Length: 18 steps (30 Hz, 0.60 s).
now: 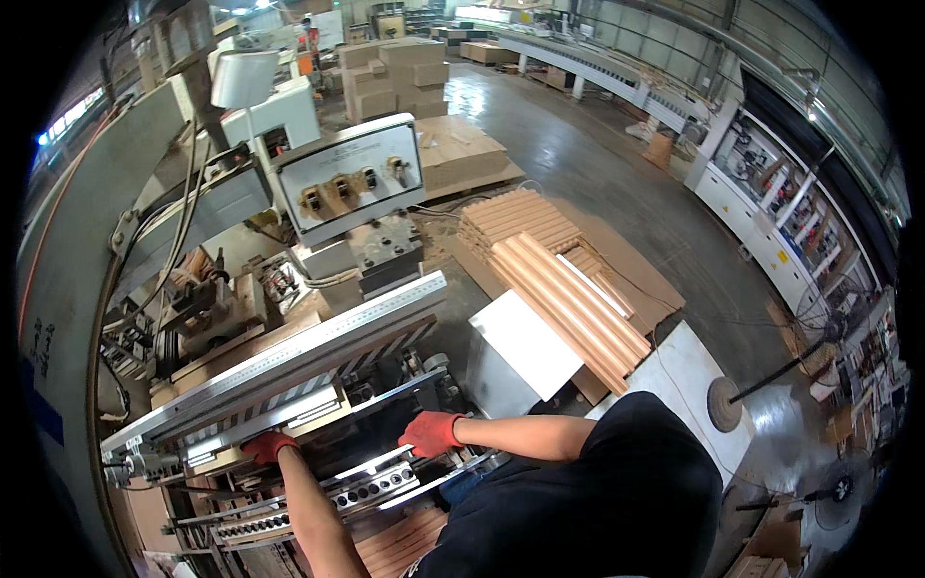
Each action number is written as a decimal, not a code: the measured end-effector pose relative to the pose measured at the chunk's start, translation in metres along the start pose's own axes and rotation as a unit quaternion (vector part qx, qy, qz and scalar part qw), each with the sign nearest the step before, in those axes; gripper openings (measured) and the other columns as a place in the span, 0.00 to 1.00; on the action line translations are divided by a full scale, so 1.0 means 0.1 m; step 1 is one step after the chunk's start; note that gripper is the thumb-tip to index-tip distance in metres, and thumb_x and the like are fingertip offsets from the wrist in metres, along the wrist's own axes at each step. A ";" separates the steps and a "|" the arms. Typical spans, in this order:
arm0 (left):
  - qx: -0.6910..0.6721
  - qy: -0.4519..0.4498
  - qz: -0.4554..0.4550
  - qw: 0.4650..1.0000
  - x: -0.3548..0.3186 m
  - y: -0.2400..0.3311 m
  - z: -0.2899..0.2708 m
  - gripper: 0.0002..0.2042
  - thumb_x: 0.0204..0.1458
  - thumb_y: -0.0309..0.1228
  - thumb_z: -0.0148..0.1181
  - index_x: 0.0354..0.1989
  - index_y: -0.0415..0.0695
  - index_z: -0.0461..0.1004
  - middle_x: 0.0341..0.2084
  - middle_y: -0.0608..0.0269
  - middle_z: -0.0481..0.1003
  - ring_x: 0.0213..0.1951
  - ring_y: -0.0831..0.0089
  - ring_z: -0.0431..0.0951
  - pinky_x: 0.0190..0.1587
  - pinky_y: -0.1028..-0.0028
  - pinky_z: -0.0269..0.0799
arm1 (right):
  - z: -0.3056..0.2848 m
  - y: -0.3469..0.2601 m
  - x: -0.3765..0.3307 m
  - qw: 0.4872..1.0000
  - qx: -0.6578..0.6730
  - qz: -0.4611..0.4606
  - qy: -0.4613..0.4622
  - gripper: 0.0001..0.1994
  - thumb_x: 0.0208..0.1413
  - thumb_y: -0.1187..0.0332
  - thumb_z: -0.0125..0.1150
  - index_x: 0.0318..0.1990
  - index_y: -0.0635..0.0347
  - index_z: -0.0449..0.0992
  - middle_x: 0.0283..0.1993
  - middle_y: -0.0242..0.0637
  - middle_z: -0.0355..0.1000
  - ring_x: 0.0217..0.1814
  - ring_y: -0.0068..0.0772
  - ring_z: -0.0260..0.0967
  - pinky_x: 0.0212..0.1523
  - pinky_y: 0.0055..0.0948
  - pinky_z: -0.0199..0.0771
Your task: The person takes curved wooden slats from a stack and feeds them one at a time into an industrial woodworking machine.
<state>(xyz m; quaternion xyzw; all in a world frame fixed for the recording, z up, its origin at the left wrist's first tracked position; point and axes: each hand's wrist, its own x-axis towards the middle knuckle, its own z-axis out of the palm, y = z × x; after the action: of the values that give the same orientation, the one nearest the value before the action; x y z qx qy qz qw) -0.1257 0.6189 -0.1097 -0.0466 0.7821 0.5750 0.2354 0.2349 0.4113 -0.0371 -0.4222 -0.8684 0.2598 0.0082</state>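
Note:
My left hand (269, 447), in a red work glove, is at the near edge of a cream-coloured strip (226, 457) on the machine. Its fingertips are mostly hidden against that edge. To the right, my right hand (431, 434), also gloved in red, has its fingers curled in beside the machine's metal rail (390, 455). Whatever it may hold is too small or hidden to name. Behind both hands a long metal beam with a scale (289, 358) slants across the machine. A bar with a row of round black holes (374, 488) lies in front.
A white control panel with knobs (349, 180) stands beyond the beam. Right of the machine, long brown wooden mouldings (568, 308) are stacked beside a white board (525, 344). Cardboard boxes (393, 79) rise at the back. A pedestal fan (725, 403) is at the right.

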 end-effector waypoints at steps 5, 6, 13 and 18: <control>0.077 0.013 0.066 0.995 0.08 -0.13 0.08 0.25 0.60 0.49 0.54 0.59 0.47 0.67 0.51 0.50 0.74 0.48 0.57 0.79 0.44 0.61 0.76 | -0.10 -0.03 -0.03 1.000 0.012 -0.001 -0.017 0.16 0.54 0.59 0.57 0.44 0.59 0.77 0.43 0.48 0.78 0.49 0.52 0.76 0.48 0.47 0.75; 0.100 0.020 0.083 0.991 0.09 -0.18 0.10 0.25 0.60 0.49 0.54 0.58 0.46 0.67 0.50 0.51 0.75 0.47 0.58 0.79 0.43 0.61 0.76 | -0.10 -0.02 -0.04 1.000 0.009 -0.004 -0.026 0.16 0.54 0.59 0.57 0.45 0.59 0.77 0.43 0.48 0.78 0.49 0.52 0.76 0.48 0.47 0.75; 0.379 0.117 0.285 0.873 0.51 -0.38 0.08 0.23 0.61 0.50 0.53 0.55 0.45 0.72 0.45 0.56 0.78 0.42 0.63 0.81 0.38 0.65 0.76 | -0.14 -0.06 0.04 0.999 0.019 -0.020 -0.026 0.16 0.55 0.61 0.54 0.47 0.58 0.76 0.42 0.49 0.78 0.49 0.53 0.75 0.50 0.48 0.74; 0.534 0.022 0.284 0.796 0.18 -0.37 0.21 0.18 0.59 0.50 0.52 0.49 0.52 0.75 0.50 0.63 0.74 0.48 0.64 0.78 0.43 0.60 0.74 | -0.16 0.01 -0.03 1.000 0.014 0.005 -0.017 0.14 0.53 0.60 0.50 0.39 0.58 0.77 0.42 0.51 0.78 0.45 0.55 0.75 0.46 0.51 0.75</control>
<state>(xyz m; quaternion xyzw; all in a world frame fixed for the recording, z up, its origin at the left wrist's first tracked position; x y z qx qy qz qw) -0.1224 0.6291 -0.1548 0.2982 0.9481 0.1056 0.0319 0.2411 0.4160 -0.0232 -0.4219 -0.8627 0.2788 -0.0018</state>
